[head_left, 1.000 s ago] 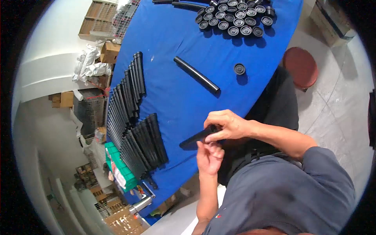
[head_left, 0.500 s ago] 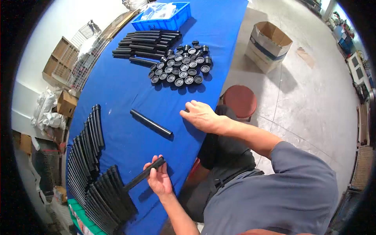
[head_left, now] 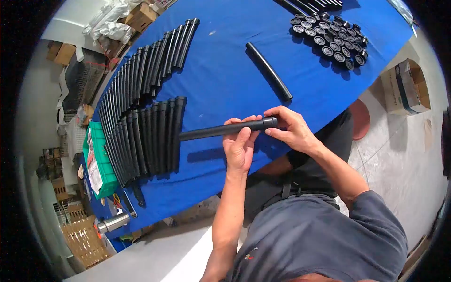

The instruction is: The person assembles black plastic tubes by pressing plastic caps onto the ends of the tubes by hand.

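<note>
A black tube (head_left: 211, 132) lies across my left hand (head_left: 240, 148), whose fingers and thumb are closed round it. At the tube's right end sits a black cap (head_left: 269, 123), pinched between the thumb and fingers of my right hand (head_left: 293, 129). Beyond my hands a single black tube (head_left: 268, 71) rests on the blue cloth. To the left lie two fanned rows of black tubes with wider ends, the far row (head_left: 145, 68) and the near row (head_left: 145, 136). A cluster of round black caps (head_left: 331, 40) is at the upper right.
More black tubes (head_left: 310, 5) lie at the top edge. A green crate (head_left: 112, 164) stands at the left, with a silver cylinder (head_left: 113, 223) below it. Off the blue table (head_left: 221, 61), a cardboard box (head_left: 397, 89) and a red stool (head_left: 360, 120) stand on the right.
My right hand has come from the table edge to the end of the held tube, where a cap now shows. The view has turned toward the left part of the table.
</note>
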A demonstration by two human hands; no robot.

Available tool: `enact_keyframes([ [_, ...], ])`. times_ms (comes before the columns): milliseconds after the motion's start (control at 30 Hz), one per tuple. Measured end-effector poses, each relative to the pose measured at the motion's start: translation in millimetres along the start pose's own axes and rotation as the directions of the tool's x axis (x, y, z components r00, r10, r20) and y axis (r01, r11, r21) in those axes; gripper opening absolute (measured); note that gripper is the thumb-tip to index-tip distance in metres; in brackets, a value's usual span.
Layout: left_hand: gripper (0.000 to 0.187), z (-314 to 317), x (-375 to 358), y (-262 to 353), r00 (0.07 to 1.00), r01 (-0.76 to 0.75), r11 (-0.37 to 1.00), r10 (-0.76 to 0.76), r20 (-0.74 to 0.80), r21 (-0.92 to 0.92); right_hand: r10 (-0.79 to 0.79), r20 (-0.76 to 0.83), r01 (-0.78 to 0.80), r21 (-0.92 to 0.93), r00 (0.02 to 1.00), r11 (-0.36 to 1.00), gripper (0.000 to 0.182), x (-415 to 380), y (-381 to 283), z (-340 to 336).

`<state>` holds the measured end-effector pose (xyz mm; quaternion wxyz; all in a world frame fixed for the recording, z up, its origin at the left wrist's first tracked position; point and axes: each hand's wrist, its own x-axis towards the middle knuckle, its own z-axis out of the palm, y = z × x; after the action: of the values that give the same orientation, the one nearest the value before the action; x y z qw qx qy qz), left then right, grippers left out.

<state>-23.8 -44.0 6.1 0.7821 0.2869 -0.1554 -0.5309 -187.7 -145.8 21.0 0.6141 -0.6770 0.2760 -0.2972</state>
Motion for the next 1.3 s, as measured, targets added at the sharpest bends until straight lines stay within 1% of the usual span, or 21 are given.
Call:
enact_keyframes([
  [33,0.030,1,2,1,1.000,0.000,1.000,0.000,-0.015,0.003,-0.081,-0.022,0.081,-0.001,0.997,0.997,0.040,3,7,2],
  [133,0.029,2,1,-1,0.999,0.011,1.000,-0.010,-0.041,0.026,-0.133,0.026,0.134,-0.038,0.991,0.990,0.039,3,12,-3],
  [267,0.029,4,-2,-2,0.999,0.000,0.992,0.004,-0.034,0.128,-0.185,0.027,0.187,-0.113,0.982,0.976,0.036,-1,1,-7],
  [333,0.029,3,-2,-3,0.998,0.005,0.990,0.004,-0.064,0.144,-0.196,0.038,0.199,-0.131,0.980,0.971,0.034,-2,0,-8],
  [433,0.030,6,-3,-7,0.993,-0.001,0.989,0.018,-0.121,0.145,-0.228,0.007,0.227,-0.124,0.974,0.966,0.035,-2,3,-6],
  [533,0.030,9,-4,-8,0.988,-0.006,0.992,0.026,-0.155,0.129,-0.317,-0.019,0.308,-0.184,0.948,0.933,0.036,-2,6,-4],
  [567,0.030,10,-4,-8,0.987,-0.007,0.993,0.027,-0.161,0.121,-0.314,-0.019,0.305,-0.182,0.949,0.935,0.036,-2,7,-3],
  [667,0.030,13,-3,-12,0.984,-0.042,0.984,0.071,-0.165,0.175,-0.298,-0.007,0.292,-0.178,0.954,0.940,0.036,0,8,-4],
  [833,0.026,9,0,-9,0.987,0.005,0.985,0.023,-0.159,0.174,-0.278,0.009,0.275,-0.169,0.961,0.946,0.035,-1,6,-3],
  [967,0.022,8,1,-8,0.990,0.009,0.985,0.015,-0.137,0.172,-0.263,-0.004,0.256,-0.218,0.965,0.942,0.035,-4,1,-1],
  [1033,0.023,0,5,-5,0.997,0.049,0.986,-0.039,-0.070,0.156,-0.238,-0.010,0.230,-0.215,0.971,0.949,0.036,-4,3,0],
  [1067,0.024,-4,6,-4,0.997,0.069,0.987,-0.064,-0.036,0.149,-0.178,-0.022,0.171,-0.178,0.984,0.969,0.037,-5,3,1],
  [1133,0.026,-1,5,7,0.997,0.060,0.998,-0.059,-0.048,0.024,-0.047,-0.047,0.042,-0.104,0.998,0.994,0.039,-9,4,2],
  [1167,0.028,-2,4,13,0.996,0.063,0.997,-0.065,-0.055,-0.040,-0.074,-0.050,0.069,-0.086,0.996,0.994,0.041,-12,6,2],
  [1200,0.031,-19,2,15,0.995,0.027,0.999,-0.031,-0.094,-0.040,-0.096,-0.055,0.092,-0.070,0.994,0.993,0.042,-15,10,1],
  [1233,0.029,-22,-2,17,0.998,0.013,0.998,-0.017,-0.064,-0.056,-0.114,-0.059,0.111,-0.053,0.992,0.992,0.044,-17,8,0],
  [1300,0.024,-26,-8,15,1.000,0.002,0.997,-0.004,-0.025,-0.081,-0.237,0.031,0.238,-0.242,0.971,0.941,0.044,-19,-9,-3],
])
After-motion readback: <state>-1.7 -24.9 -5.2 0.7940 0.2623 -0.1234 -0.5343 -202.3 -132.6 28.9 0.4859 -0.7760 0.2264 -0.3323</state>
